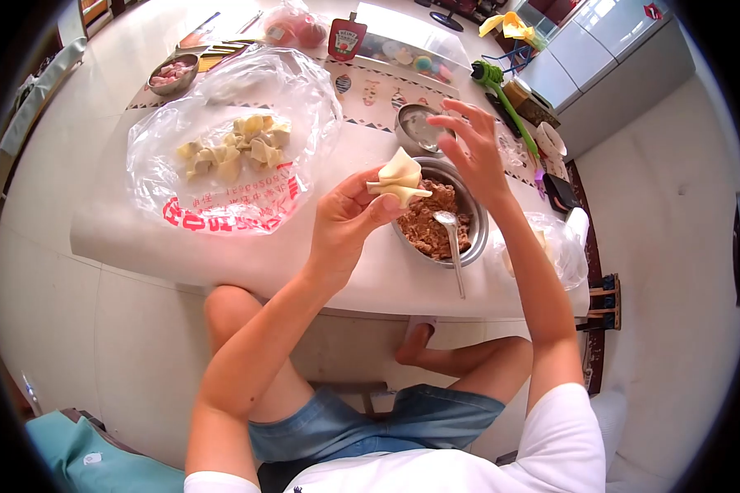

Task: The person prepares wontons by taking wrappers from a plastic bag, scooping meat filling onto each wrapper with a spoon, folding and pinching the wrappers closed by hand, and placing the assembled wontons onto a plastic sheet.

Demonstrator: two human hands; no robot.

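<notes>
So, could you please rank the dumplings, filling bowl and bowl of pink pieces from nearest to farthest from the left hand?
1. Filling bowl, just right of the left hand.
2. Dumplings, left, on the plastic bag.
3. Bowl of pink pieces, far left.

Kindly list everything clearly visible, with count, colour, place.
table: one, whitish, centre
large bowl: one, silver, right of centre
mince: one mass, brown, inside large bowl
spoon: one, silver, on mince
small bowl: one, silver, beyond large bowl
spread bag: one, clear with red print, left
dough pieces: several, pale yellow, on spread bag
pink-filled bowl: one, silver, far left
pouch: one, red, far side
storage box: one, clear, beside pouch
second bag: one, clear, right
phone-like object: one, black, right
background items: several, mixed colours, edges
held dough: one, pale yellow, in left grip
shirt: one, white, bottom
left grip: one, bare, centre
right grip: one, bare, near small bowl
</notes>
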